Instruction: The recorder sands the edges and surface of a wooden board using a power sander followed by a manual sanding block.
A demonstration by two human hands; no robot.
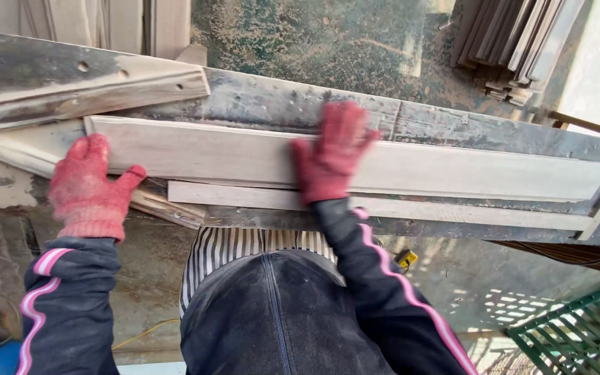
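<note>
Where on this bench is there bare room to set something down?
Bare room: the dark bench strip beyond the long pale board, right of the right hand. Crowded: the left end, where the left hand meets overlapping boards, and the near edge under the narrow strip.

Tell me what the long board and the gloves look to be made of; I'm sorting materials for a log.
The long board looks like bare, unpainted wood: pale, matte, with faint grain lines along its length. The gloves on the left hand and right hand look like knitted fabric, probably cotton, red and fuzzy, with a ribbed cuff; both rest open on the board.
</note>
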